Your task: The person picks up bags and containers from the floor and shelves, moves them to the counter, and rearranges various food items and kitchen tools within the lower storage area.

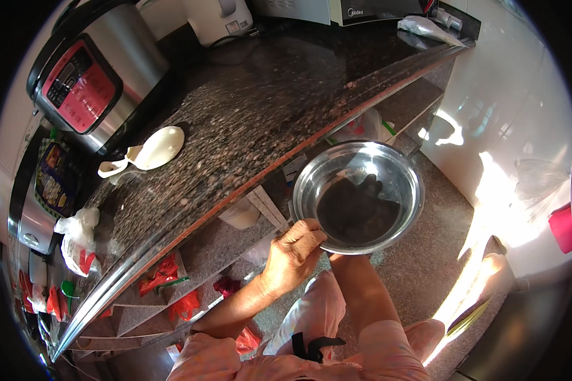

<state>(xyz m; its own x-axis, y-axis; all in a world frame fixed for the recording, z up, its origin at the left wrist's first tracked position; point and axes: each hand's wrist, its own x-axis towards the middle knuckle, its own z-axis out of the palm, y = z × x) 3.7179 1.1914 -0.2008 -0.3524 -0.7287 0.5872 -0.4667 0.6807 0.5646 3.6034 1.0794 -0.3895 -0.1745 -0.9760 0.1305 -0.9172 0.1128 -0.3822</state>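
A round stainless steel basin [412,190] with a dark mass in its bottom is held in front of me, beyond the counter's edge. My left hand [298,247] pinches the basin's near left rim between thumb and fingers. The right forearm reaches beneath the basin, which hides my right hand. On the dark granite counter [248,119], left of the basin, lies a cream-coloured spoon or ladle [159,145].
An electric pressure cooker [138,52] stands at the back left, and a Midea microwave [295,9] at the back. Open shelves [219,252] under the counter hold red bags [164,274]. A knotted white plastic bag [78,243] sits near the counter's left end.
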